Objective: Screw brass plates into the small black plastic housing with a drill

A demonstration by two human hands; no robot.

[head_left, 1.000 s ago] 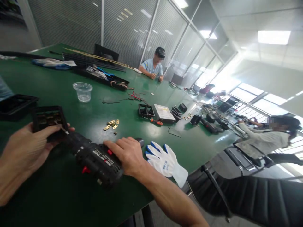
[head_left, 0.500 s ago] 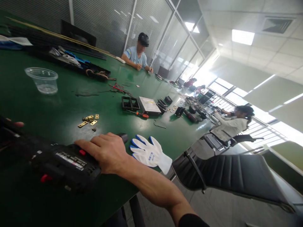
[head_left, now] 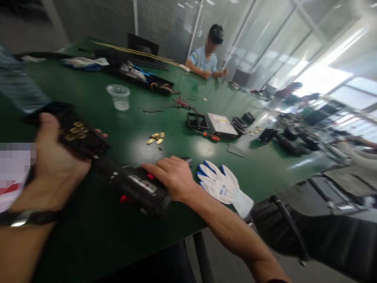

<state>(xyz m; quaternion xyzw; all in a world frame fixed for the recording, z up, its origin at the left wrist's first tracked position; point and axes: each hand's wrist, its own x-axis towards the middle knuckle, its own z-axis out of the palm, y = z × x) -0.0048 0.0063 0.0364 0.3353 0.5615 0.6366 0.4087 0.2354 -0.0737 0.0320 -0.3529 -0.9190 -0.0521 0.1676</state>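
On the left, my left hand point(head_left: 60, 165) is closed around a black plastic housing point(head_left: 94, 143) with several small brass pieces point(head_left: 75, 131) on its upper face. My right hand point(head_left: 175, 177) grips a black power drill point(head_left: 140, 188) with red buttons. The drill's front end points at the near end of the housing; blur hides whether they touch. Beyond the drill, several brass plates point(head_left: 156, 138) lie in a small pile on the green table point(head_left: 173, 157). A white glove with blue fingertips point(head_left: 220, 184) rests beside my right wrist.
A clear plastic cup point(head_left: 118, 98) stands past my left hand, and a blurred clear bottle point(head_left: 20, 84) is at far left. An orange-handled screwdriver point(head_left: 212, 136) lies by a black frame point(head_left: 197, 122) and a metal box point(head_left: 221, 124). Opposite sits a person point(head_left: 204, 59); black chairs point(head_left: 318, 232) stand right.
The view has swung left, so the table's things sit further right. My left hand and the black housing, mostly out of frame before, now show. My right hand still grips the drill.
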